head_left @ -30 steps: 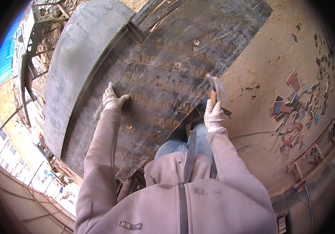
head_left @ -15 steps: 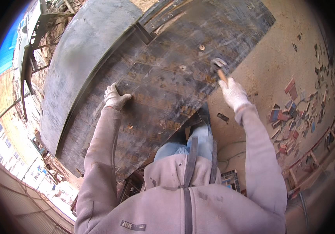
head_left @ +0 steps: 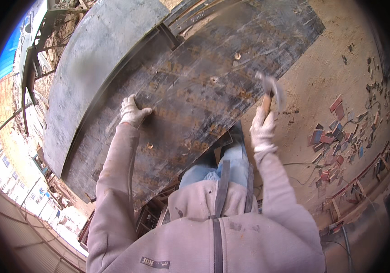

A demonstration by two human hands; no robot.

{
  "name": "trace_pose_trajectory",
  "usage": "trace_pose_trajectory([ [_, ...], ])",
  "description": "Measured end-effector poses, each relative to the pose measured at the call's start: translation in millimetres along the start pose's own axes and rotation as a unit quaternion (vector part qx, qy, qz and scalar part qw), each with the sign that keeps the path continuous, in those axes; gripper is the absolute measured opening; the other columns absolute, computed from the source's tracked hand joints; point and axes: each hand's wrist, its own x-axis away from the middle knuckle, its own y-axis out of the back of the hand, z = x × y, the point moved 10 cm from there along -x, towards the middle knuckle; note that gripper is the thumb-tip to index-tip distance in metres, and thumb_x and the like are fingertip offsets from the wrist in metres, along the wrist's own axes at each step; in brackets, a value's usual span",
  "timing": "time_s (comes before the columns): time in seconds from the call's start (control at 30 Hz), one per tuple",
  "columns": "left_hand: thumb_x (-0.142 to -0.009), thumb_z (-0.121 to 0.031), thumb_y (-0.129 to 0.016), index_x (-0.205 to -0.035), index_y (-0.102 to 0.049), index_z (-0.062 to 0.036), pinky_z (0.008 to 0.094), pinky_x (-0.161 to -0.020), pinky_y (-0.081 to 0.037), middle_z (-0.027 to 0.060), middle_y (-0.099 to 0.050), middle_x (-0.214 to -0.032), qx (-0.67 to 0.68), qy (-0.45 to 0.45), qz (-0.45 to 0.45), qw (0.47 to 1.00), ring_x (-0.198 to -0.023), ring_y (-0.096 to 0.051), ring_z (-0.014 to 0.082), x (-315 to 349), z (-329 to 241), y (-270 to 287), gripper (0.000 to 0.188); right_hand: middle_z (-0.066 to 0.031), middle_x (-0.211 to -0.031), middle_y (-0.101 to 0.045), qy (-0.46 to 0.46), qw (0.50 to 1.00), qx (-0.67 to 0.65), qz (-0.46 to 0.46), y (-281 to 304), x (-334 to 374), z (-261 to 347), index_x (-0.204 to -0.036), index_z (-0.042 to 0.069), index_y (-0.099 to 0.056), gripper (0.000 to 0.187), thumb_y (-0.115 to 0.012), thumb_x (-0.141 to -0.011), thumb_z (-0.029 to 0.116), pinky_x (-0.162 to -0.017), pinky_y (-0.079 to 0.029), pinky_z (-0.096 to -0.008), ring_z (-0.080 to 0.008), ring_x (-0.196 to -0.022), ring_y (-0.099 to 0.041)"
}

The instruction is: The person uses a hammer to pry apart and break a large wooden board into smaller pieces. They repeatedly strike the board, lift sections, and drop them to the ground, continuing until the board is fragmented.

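A dark, scuffed plywood panel (head_left: 190, 95) with worn printing lies in front of me. My left hand (head_left: 133, 112), in a pale work glove, rests on it with fingers and thumb spread. Past its right edge, my gloved right hand (head_left: 263, 129) is closed round the wooden handle of a claw hammer (head_left: 266, 103). The hammer's metal head is smeared by motion and shows beyond the hand, over the panel's edge and the sandy ground. A small round pale spot (head_left: 237, 56) marks the panel's far part, and another pale spot (head_left: 150, 146) lies nearer me.
A larger grey sheet (head_left: 92, 63) adjoins the panel on the left, with a dark metal bar (head_left: 108, 86) along their border. Broken red and blue wood scraps (head_left: 336, 132) litter the sandy ground (head_left: 295, 150) at right. Steel framing (head_left: 31, 68) stands far left.
My right hand has pulled in closer to my body and slightly left, and the hammer has turned to point more upright. My left hand stays flat on the panel.
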Motion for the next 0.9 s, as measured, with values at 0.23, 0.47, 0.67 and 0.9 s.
trace_pose_trajectory([
  [0.23,-0.063,-0.046,-0.094,-0.152,-0.042,-0.0080,0.0451,-0.111,-0.043,0.0183,-0.053,-0.138,-0.003,0.006,0.010,1.000,-0.131,-0.049,0.0382,0.5,-0.5,-1.4,0.109,-0.0300,-0.091,-0.068,-0.003,0.999,0.036,-0.037,-49.5,18.9,-49.6,-0.111,0.002,-0.058,0.042,-0.055,-0.105,0.043,-0.073,-0.052,-0.0552,-0.0533,-0.087,-0.064],
  [0.47,-0.062,-0.045,-0.095,-0.155,-0.039,-0.0078,0.0438,-0.112,-0.044,0.0194,-0.052,-0.141,0.025,0.024,0.030,0.999,-0.135,-0.049,0.0377,-11.8,4.9,-3.1,0.114,-0.0284,-0.101,-0.070,-0.108,0.983,0.117,0.089,-75.8,-15.0,-49.4,-0.123,0.004,-0.058,0.042,-0.057,-0.104,0.041,-0.082,-0.053,-0.0560,-0.0501,-0.095,-0.068],
  [0.67,-0.062,-0.043,-0.095,-0.155,-0.039,-0.0073,0.0430,-0.111,-0.045,0.0201,-0.052,-0.143,0.035,0.013,0.052,0.998,-0.135,-0.051,0.0364,-6.2,8.6,-6.5,0.114,-0.0304,-0.118,-0.068,-0.024,0.999,0.043,0.002,-67.1,12.3,-50.6,-0.139,0.005,-0.054,0.052,-0.052,-0.105,0.044,-0.092,-0.053,-0.0529,-0.0473,-0.109,-0.066],
  [0.9,-0.065,-0.035,-0.096,-0.147,-0.050,-0.0043,0.0374,-0.103,-0.050,0.0164,-0.066,-0.128,0.093,0.017,0.087,0.992,-0.121,-0.063,0.0292,-8.2,15.5,-13.1,0.099,-0.0311,-0.106,-0.069,0.010,0.997,0.035,-0.069,-45.5,18.2,-56.2,-0.122,0.000,-0.057,0.057,-0.053,-0.102,0.054,-0.086,-0.052,-0.0536,-0.0506,-0.103,-0.066],
])
